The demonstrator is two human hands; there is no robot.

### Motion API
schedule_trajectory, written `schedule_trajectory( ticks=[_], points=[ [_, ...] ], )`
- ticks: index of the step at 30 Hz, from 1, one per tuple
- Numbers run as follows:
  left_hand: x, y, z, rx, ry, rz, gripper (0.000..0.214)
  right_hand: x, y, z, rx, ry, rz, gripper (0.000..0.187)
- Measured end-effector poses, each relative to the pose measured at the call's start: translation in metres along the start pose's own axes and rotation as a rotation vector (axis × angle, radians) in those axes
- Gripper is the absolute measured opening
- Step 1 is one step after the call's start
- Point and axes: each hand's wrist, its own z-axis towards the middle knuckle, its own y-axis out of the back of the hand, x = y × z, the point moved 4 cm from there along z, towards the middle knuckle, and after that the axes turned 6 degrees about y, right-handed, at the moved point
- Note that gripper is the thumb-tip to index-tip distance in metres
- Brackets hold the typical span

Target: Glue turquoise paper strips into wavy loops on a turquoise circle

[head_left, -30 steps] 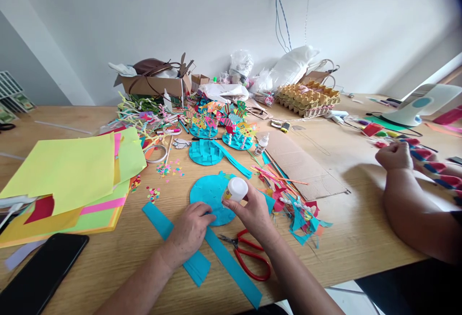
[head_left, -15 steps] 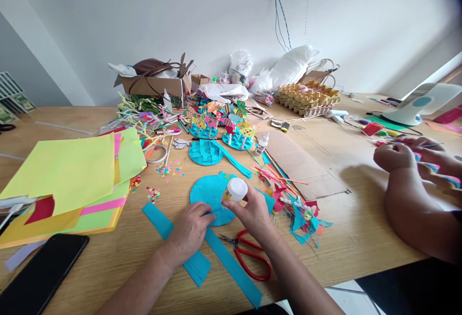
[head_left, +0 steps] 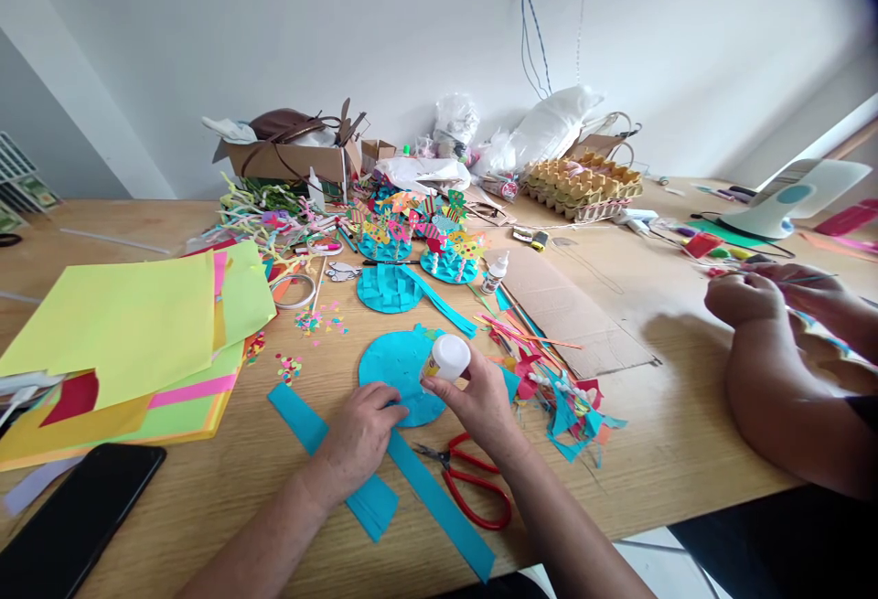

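Observation:
In my right hand point(head_left: 484, 402) is a white glue bottle point(head_left: 450, 357), tipped over the blue paper circle point(head_left: 388, 363) with its broad base facing up toward me. The bottle's nozzle is out of sight behind it. My left hand point(head_left: 363, 439) has its fingers closed at the circle's near left edge, steadying it. Under and beside my left hand lie a stack of blue paper strips point(head_left: 302, 418) and one longer blue strip point(head_left: 445, 503). Red-handled scissors point(head_left: 473, 480) lie between my forearms, touched by neither hand.
Yellow paper sheets point(head_left: 130, 315) and a black phone point(head_left: 89, 517) occupy the left. Behind the circle stand a woven blue disc point(head_left: 389, 290), fish decorations point(head_left: 449, 251) and another glue bottle point(head_left: 495, 272). Cardboard point(head_left: 569, 315) and paper scraps point(head_left: 572, 416) lie right; a co-worker's hands point(head_left: 747, 299) are beyond.
My hands, the glue bottle and the circle keep nearly the same positions. The whole view has shifted very slightly, and the co-worker's hands have moved a little.

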Motion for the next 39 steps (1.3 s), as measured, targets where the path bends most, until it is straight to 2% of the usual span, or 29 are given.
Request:
schedule_trajectory(
  ticks=[7,13,27,39],
  points=[
    [-0.0016,0.0017,0.0008,0.001,0.001,-0.003,0.034,-0.0001,0.0023,0.0024,0.005,-0.007,0.045,0.025],
    [-0.0006,0.0007,0.0003,-0.001,0.001,-0.004,0.034,-0.0024,0.0022,0.0031,-0.003,0.003,-0.016,0.023],
    [-0.0007,0.0006,-0.0001,0.012,0.007,0.011,0.034,0.0021,-0.0024,0.0012,0.048,0.026,-0.020,0.026],
    [-0.0007,0.0009,0.0007,0.010,0.013,-0.002,0.034,0.0008,0.0018,0.0005,0.031,0.002,-0.006,0.028]
  ],
)
